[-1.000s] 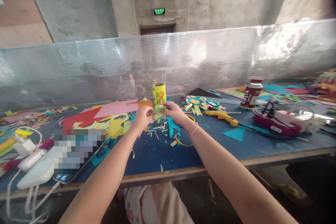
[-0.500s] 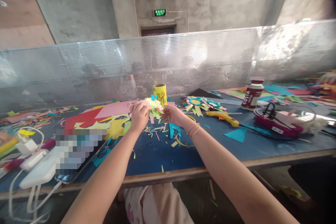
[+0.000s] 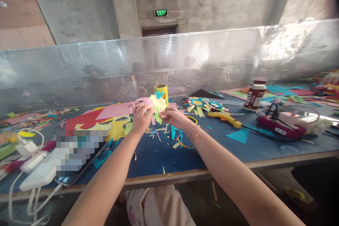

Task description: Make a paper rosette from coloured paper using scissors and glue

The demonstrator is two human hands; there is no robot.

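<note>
Both my hands meet above the blue table, holding a small paper craft piece of yellow, green and pink strips. My left hand is closed on its left side, thumb and fingers pinching the pink part. My right hand pinches its lower right edge. A yellow roll stands upright just behind the piece. Small paper scraps lie scattered under my hands.
Red, pink and yellow paper sheets lie at left beside a phone and white chargers. A finished paper flower, a yellow glue gun, a brown bottle and a pink device stand at right. A perforated metal screen backs the table.
My hands have lifted and turned the paper piece, so its yellow and pink parts now face up. My left hand moved slightly back toward the yellow roll.
</note>
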